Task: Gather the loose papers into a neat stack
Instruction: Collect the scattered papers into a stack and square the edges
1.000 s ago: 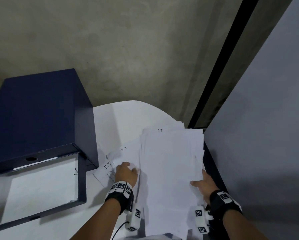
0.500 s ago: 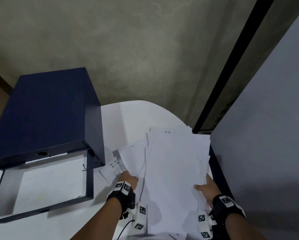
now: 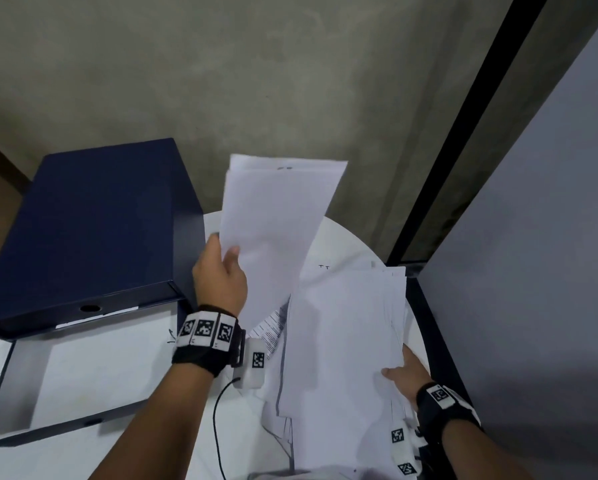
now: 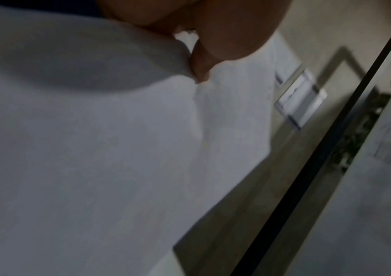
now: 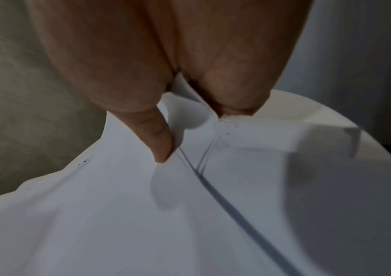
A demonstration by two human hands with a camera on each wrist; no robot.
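Papers (image 3: 276, 220) pinched in the left hand (image 3: 219, 275) should come down square onto the pile (image 3: 346, 341) that the right hand (image 3: 406, 374) grips, edges matched before letting go.

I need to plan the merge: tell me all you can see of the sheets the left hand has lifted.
The lifted sheets are a thin batch of white paper, plain on the near face, with a small dark mark near the top edge. They stand raised and tilted above the table, clear of the pile that the right hand holds. The top edges are slightly fanned. The left hand pinches their left edge, thumb in front; nothing else touches them.
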